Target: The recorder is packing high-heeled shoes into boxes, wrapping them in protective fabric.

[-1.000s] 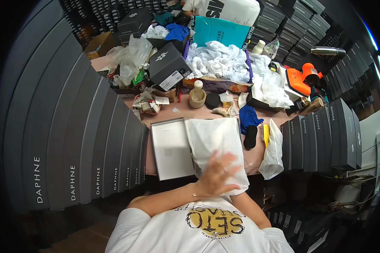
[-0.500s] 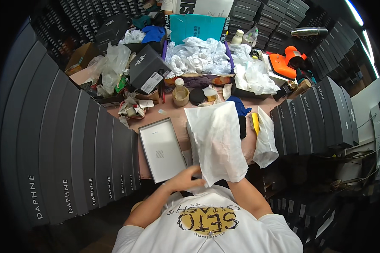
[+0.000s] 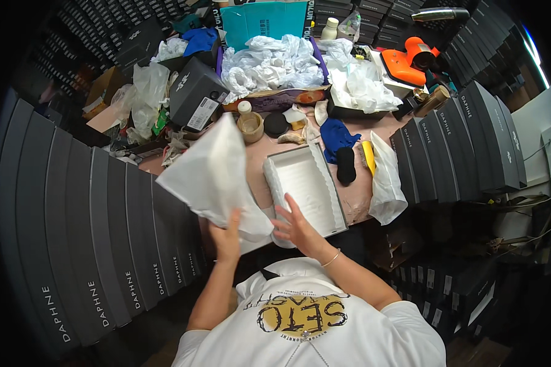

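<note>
My left hand (image 3: 228,237) grips the lower edge of a white cloth-like bag (image 3: 211,174), which is tilted to the left with something bulky inside that I cannot make out. Fingers spread and holding nothing, my right hand (image 3: 299,227) is over the near left side of a grey shoebox (image 3: 340,211). White tissue paper (image 3: 275,183) lines the inner sides of that box. A pale lid or tray (image 3: 251,246) shows only as a strip beneath the bag.
Right of the shoebox lie a blue cloth (image 3: 337,137), a black pad (image 3: 346,165), a yellow-handled brush (image 3: 368,156) and another white bag (image 3: 386,180). A purple box of crumpled paper (image 3: 269,67) stands behind. Stacked dark shoeboxes (image 3: 67,232) flank the table.
The white bag has swung left and is now in my left hand. My right hand has come out from behind it, and the tissue-lined shoebox shows where the bag had covered it.
</note>
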Available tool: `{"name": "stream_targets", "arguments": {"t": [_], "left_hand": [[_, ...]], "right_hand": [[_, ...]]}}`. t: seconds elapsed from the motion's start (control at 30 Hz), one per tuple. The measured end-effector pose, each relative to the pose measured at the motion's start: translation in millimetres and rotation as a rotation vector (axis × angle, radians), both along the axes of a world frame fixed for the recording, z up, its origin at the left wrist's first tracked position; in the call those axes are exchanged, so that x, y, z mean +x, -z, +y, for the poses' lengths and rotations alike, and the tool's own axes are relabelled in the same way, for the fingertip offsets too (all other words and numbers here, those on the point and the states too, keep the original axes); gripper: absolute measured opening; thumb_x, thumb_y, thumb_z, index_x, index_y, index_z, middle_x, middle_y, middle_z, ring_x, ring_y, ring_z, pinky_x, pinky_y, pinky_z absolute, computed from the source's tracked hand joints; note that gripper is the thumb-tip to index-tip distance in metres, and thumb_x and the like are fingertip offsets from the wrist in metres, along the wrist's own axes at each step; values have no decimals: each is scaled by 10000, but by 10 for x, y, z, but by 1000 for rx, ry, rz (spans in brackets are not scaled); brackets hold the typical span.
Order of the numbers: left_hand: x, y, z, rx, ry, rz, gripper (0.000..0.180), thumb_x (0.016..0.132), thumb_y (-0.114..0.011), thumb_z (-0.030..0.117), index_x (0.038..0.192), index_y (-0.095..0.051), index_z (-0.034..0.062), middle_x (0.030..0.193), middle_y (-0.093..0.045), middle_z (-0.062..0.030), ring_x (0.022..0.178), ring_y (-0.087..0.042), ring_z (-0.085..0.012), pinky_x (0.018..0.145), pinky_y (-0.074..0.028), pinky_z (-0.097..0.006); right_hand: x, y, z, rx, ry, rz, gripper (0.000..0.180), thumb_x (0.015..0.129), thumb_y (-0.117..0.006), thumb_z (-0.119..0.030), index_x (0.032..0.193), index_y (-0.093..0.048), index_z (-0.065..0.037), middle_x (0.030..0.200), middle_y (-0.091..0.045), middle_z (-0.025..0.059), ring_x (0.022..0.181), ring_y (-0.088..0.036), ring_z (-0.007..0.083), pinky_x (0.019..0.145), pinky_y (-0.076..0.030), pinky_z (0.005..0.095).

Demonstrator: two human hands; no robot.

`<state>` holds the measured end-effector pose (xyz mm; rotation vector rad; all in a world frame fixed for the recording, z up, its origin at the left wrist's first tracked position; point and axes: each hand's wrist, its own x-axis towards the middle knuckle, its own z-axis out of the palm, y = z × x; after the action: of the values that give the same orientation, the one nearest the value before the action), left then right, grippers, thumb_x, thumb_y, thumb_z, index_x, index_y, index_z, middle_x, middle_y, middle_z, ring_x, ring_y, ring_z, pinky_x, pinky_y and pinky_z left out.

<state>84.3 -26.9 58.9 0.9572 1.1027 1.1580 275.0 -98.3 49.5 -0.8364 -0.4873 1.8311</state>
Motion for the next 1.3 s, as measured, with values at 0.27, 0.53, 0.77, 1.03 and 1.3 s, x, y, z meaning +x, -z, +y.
{"name": "stream_targets", "arguments": {"t": [0.27,0.53,0.77,1.03,1.3], "left_hand": [[233,522,-485,-278,748,462,363,861,-679,284,1041,-632,-28,962,-639,-110,823,-627,-153,750,-510,-263],[405,1120,-662,-1168,316,-292,548,892,-645,322,1259,-447,-33,1190,-543,-166,1092,-548,-269,978,-433,-389],[446,885,-753,-482,128,-83,140,841,-633,22,961,-567,55,898,-614,-66,899,-605,-200,842,-479,-360],[536,371,-502,751,594,534,173,730,-707,37,857,-590,39,863,-577,-104,879,-582,-298,784,-487,-365],[399,528,-272,-879,106,-297,394,888,-632,109,1219,-437,24,1017,-575,-63,914,-579,-146,813,-485,-272]], "right_hand": [[953,-403,-73,108,530,-278,554,841,-643,-179,1312,-421,11,1165,-588,108,1043,-603,201,879,-508,338],[752,1110,-23,315,-30,-1332,685,773,-647,-104,1383,-355,3,1170,-557,231,1096,-547,362,954,-430,388],[780,937,98,318,-100,-1294,766,722,-684,-157,1408,-351,-82,1078,-554,194,1002,-530,392,881,-438,438],[637,1180,32,262,-190,-1723,829,709,-719,-235,1428,-323,-121,1243,-505,191,1142,-485,365,923,-406,487],[544,1032,57,309,-168,-1647,726,726,-718,-245,1358,-407,-68,1263,-509,188,1152,-486,353,910,-405,474]]}}
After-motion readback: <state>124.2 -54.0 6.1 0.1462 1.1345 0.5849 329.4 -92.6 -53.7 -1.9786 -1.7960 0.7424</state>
